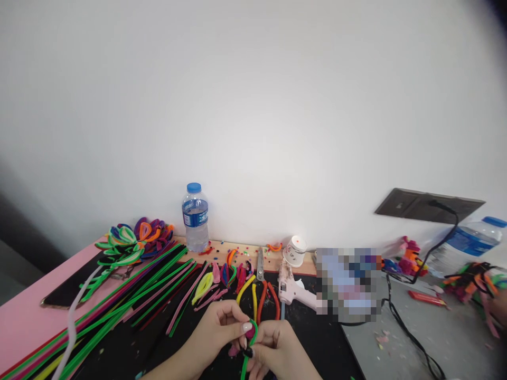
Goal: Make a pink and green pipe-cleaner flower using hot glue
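Note:
My left hand [216, 330] is closed in a pinch at the top of a green pipe cleaner [254, 330], where it bends around a small magenta piece. My right hand [277, 345] grips the same pipe cleaner just below, near a small black bit; its green end hangs down between my hands. Fingers partly hide how these parts join. Beyond my fingertips lie yellow-handled pliers [254, 303] and red-handled pliers [273, 301]. A pink glue gun [295, 293] rests to their right, and looped yellow pipe cleaners [203, 287] lie to their left.
Long pipe cleaners [119, 311] spread over the black mat at left, beside pipe-cleaner flowers [127, 243] and a dark tablet-like slab [67, 290]. A water bottle [196, 221] and paper cup [296, 250] stand by the wall. Black cable [407, 330] crosses the right side, near another person's hand [499, 303].

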